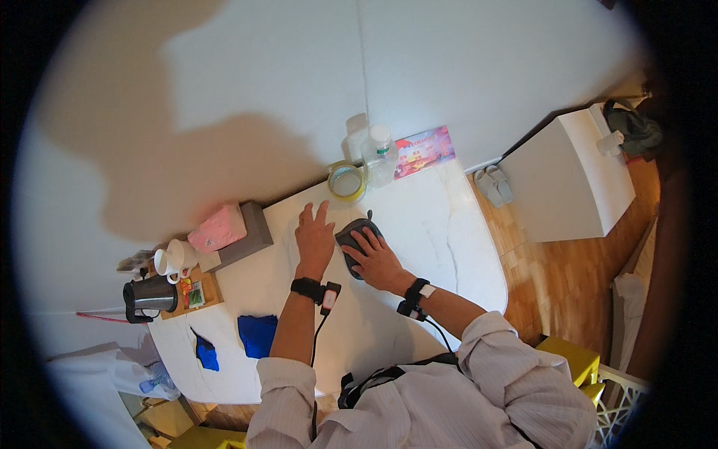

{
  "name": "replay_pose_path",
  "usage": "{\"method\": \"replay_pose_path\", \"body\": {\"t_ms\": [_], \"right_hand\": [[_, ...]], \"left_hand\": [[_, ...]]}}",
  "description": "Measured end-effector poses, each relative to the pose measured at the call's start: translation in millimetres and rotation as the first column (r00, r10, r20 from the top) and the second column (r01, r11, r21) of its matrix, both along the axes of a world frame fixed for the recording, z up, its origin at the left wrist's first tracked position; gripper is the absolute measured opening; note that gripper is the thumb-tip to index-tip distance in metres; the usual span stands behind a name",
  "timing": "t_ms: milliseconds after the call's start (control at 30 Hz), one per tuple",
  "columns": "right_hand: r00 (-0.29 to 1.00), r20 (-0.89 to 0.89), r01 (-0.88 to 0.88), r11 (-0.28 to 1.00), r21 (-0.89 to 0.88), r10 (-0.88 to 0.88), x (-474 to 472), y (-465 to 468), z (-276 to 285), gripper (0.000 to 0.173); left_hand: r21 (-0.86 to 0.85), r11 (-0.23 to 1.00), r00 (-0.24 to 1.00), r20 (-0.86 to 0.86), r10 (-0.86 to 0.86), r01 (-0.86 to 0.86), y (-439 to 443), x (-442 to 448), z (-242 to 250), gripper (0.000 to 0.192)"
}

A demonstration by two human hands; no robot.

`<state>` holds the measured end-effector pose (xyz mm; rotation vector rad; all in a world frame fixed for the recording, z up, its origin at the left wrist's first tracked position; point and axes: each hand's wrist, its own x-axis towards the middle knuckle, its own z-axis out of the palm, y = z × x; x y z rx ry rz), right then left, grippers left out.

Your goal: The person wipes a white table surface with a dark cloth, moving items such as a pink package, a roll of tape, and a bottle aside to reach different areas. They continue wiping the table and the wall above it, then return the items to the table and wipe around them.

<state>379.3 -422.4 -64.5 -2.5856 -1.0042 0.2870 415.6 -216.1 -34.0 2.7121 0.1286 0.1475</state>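
Note:
My right hand lies flat with spread fingers on a dark grey pouch with a small loop at its far end. Just left of the pouch, my left hand is over the white marble-patterned table, fingers apart and nothing held. Both wrists wear black straps with small devices and cables. A folded blue cloth lies beside my left forearm, and a smaller blue piece with a dark narrow end is farther left.
Rolls of clear tape, a large clear bottle and a pink printed sheet sit by the wall. At left are a grey box, a pink tissue pack, white mugs and a dark kettle by a wooden tray.

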Motion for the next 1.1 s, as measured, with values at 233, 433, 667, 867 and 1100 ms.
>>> {"method": "replay_pose_path", "body": {"t_ms": [233, 433, 667, 867, 1100], "right_hand": [[1.0, -0.01, -0.007, 0.999, -0.032, 0.007, -11, -29, 0, 0.06], [1.0, -0.013, 0.016, 1.0, -0.007, -0.016, -18, -35, 0, 0.059], [0.999, -0.005, 0.049, 0.998, 0.043, -0.048, -49, -63, -8, 0.057], [0.994, -0.033, 0.103, 0.983, 0.149, -0.1, -69, -72, -13, 0.044], [0.997, -0.042, 0.066, 0.983, 0.173, -0.059, -96, -80, -10, 0.041]], "left_hand": [[0.096, 0.995, 0.998, -0.051, -0.036, 0.041, -35, 47, 2, 0.041], [0.085, 0.996, 0.995, -0.102, -0.018, 0.026, -35, 31, 2, 0.024], [0.05, 0.999, 0.986, -0.164, 0.014, -0.006, -25, -78, 7, 0.025], [0.055, 0.998, 0.981, -0.189, 0.039, -0.029, -34, -160, 23, 0.038], [0.029, 0.997, 0.988, -0.131, 0.08, -0.077, -39, -169, 12, 0.036]]}}
